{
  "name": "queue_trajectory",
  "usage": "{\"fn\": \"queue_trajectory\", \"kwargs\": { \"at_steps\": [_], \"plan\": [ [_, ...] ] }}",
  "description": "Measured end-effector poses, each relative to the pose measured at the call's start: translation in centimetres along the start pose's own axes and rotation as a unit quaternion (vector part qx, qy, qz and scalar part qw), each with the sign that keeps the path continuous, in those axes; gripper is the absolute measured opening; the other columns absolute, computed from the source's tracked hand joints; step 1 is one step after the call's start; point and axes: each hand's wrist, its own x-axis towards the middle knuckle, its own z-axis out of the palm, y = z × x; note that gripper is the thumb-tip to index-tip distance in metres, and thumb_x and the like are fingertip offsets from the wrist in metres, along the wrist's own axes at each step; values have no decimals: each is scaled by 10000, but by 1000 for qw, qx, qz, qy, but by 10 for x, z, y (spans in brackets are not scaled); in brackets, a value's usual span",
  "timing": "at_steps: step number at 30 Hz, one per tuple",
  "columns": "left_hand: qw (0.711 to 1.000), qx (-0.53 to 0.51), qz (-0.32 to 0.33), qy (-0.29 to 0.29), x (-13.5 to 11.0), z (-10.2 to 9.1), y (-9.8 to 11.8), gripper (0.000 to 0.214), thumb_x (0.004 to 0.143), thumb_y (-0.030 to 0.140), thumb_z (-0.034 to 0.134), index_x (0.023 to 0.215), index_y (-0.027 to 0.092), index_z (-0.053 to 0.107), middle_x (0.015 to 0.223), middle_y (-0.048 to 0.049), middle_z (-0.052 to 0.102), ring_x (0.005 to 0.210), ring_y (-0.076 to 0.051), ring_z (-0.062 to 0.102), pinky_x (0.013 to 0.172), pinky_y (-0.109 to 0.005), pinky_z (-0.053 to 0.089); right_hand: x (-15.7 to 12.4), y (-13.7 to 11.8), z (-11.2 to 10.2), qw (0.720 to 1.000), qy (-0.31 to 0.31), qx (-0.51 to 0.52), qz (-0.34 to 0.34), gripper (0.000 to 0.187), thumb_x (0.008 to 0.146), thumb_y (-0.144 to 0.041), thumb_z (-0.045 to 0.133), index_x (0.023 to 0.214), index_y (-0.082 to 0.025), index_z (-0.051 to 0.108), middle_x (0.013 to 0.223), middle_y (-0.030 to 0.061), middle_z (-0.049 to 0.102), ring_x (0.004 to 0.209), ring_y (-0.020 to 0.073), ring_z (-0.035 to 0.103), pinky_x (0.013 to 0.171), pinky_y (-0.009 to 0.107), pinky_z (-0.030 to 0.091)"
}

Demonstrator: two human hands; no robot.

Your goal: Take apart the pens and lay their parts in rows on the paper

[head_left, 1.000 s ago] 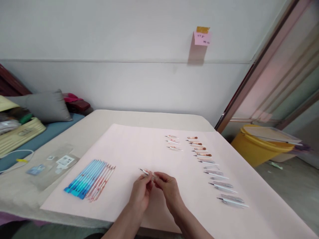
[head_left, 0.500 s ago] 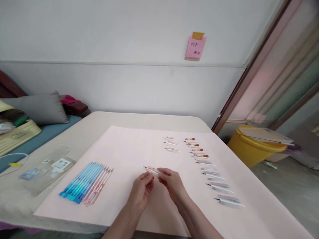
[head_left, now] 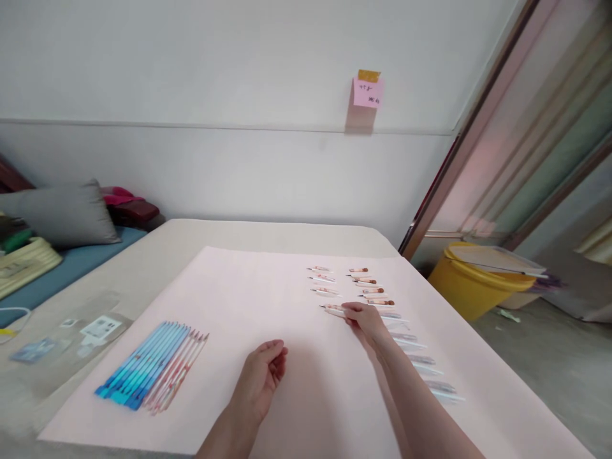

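In the head view my right hand (head_left: 366, 319) pinches the end of a slim white pen (head_left: 333, 310) with a dark tip, held low over the pink sheet. The pen's tip points left, just below a short column of similar white-and-reddish pens (head_left: 325, 292). My left hand (head_left: 262, 370) is apart from it, fingers curled in and thumb laid over them, with nothing visible in it. To the left lie a row of blue pens (head_left: 143, 363) and several red-and-white pens (head_left: 176, 376) side by side. My right forearm partly covers the right-hand column of pens.
The pink sheet (head_left: 253, 280) covers much of the table. More pens with brown-ended pieces (head_left: 375, 291) and grey pieces (head_left: 421, 360) line the right. Clear plastic packaging (head_left: 71, 341) lies left. A yellow bin (head_left: 466, 290) stands beyond the right edge.
My right hand has moved right and away from me with the pen, towards the short column. My left hand has let go of the pen and stays near the middle.
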Motion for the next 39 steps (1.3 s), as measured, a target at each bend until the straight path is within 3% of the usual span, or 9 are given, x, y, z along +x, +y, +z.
{"fn": "queue_trajectory", "kwargs": {
  "at_steps": [6, 10, 16, 25, 29, 32, 36, 39],
  "plan": [
    [1000, 16, -13, -10, 1, 2, -2, 207, 656, 168, 716, 830, 127, 613, 774, -56, 640, 600, -59, 566, 504, -145, 454, 22, 14, 6, 997, -19, -64, -37, 290, 589, -256, 600, 818, -102, 687, 470, -17, 525, 467, 116, 479, 496, 259, 380],
    [1000, 24, -14, -8, 1, 1, -4, 215, 653, 159, 711, 840, 128, 611, 773, -52, 635, 602, -58, 565, 514, -147, 452, 30, 18, 9, 989, 8, -131, -74, 283, 610, -239, 563, 838, -154, 706, 607, 22, 632, 611, 169, 570, 606, 290, 435],
    [1000, 23, -17, -8, 0, 1, -5, 189, 667, 146, 699, 834, 127, 614, 770, -59, 640, 598, -61, 568, 509, -147, 454, 25, 20, 13, 971, 43, -199, -126, 320, 641, -216, 538, 914, -183, 703, 948, 67, 687, 915, 212, 593, 878, 335, 407],
    [1000, 11, -15, -17, -3, 0, 2, 185, 655, 151, 708, 812, 131, 613, 765, -53, 645, 600, -61, 574, 516, -147, 460, 13, 18, 7, 964, 77, -212, -140, 346, 694, -254, 523, 998, -153, 655, 1028, 98, 668, 978, 230, 585, 892, 363, 414],
    [999, 5, -17, -30, -4, 0, 5, 180, 653, 162, 710, 803, 127, 616, 753, -51, 642, 595, -59, 570, 520, -147, 459, -10, -5, 5, 959, 95, -222, -148, 273, 701, -273, 528, 897, -155, 677, 952, 106, 684, 933, 248, 597, 870, 379, 416],
    [999, -1, -19, -39, -4, -2, 5, 181, 649, 164, 709, 799, 126, 615, 745, -52, 640, 591, -62, 566, 520, -152, 454, -45, -21, 22, 958, 70, -219, -171, 250, 730, -301, 529, 890, -178, 676, 924, 81, 693, 900, 230, 608, 828, 340, 436],
    [999, 16, -6, -48, -9, -5, 9, 194, 652, 184, 693, 817, 131, 605, 753, -46, 633, 601, -63, 559, 542, -161, 438, -105, -14, 65, 953, -27, -212, -216, 214, 800, -307, 495, 897, -197, 652, 928, 68, 681, 863, 208, 608, 742, 294, 455],
    [989, 117, 56, -67, -18, -8, 22, 168, 704, 263, 637, 825, 153, 598, 787, -46, 634, 661, -91, 571, 596, -197, 439, -139, 6, 90, 917, -104, -294, -250, 205, 847, -238, 432, 879, -210, 632, 900, 56, 667, 779, 179, 606, 685, 275, 445]
  ]
}}
